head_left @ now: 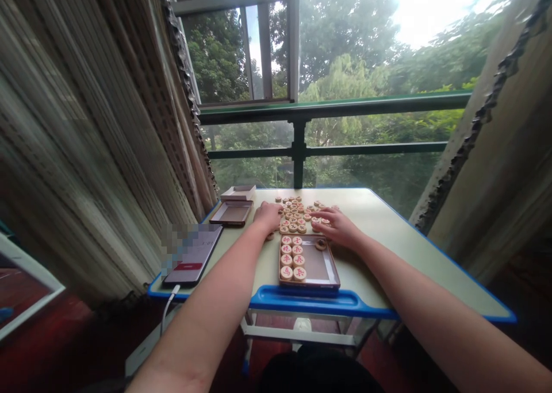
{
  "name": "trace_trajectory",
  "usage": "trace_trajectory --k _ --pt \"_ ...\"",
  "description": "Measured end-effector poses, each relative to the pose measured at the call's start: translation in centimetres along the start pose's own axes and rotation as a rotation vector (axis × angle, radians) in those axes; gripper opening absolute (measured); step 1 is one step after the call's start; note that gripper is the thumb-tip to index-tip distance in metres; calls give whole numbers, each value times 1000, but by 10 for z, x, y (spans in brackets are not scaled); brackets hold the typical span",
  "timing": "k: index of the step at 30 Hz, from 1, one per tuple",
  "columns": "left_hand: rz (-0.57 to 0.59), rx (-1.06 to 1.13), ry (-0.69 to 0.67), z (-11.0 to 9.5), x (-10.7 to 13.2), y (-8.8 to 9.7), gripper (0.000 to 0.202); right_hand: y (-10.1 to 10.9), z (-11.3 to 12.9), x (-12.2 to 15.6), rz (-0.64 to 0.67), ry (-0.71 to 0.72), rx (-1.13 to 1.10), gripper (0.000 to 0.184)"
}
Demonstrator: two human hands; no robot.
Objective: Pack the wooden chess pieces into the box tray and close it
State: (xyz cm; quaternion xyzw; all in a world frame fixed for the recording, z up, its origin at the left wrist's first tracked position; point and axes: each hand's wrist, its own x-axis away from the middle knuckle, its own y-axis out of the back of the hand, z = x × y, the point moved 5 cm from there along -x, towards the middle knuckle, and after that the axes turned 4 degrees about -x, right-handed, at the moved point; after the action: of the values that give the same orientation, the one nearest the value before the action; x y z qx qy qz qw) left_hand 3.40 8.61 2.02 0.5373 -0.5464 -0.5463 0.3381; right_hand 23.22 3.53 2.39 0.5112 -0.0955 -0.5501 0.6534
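Wooden round chess discs (pixel 295 216), piled at the brown tray (pixel 321 266) far end, seem light, hard, smooth: pinch the rims. Left hand (pixel 268 216) lies flat, open; right hand (pixel 338 225): grip unclear.

Pale green worktop (pixel 388 220) edged in blue; tan xiangqi pieces (pixel 293 216) marked red; brown wooden box (pixel 331 269); beige ribbed curtains (pixel 99 128).

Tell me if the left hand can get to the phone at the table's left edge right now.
Probably yes. The left hand rests by the loose chess pieces, and the phone lies flat just left of that forearm, with only bare table between.
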Motion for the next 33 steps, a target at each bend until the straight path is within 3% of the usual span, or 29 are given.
trace_trajectory --k 13,20,26,33 --pt "-109 -15 -74 -7 -1 5 28 3 -1 -1 -41 14 -4 37" --pt "-227 268 -165 -14 -1 10 28 3 0 0 -52 7 13 34" --pt "-146 577 -230 -27 4 8 24 3 0 0 -77 -2 -10 31" --pt "35 890 -202 -42 13 9 34 6 6 0 -122 38 -27 28"
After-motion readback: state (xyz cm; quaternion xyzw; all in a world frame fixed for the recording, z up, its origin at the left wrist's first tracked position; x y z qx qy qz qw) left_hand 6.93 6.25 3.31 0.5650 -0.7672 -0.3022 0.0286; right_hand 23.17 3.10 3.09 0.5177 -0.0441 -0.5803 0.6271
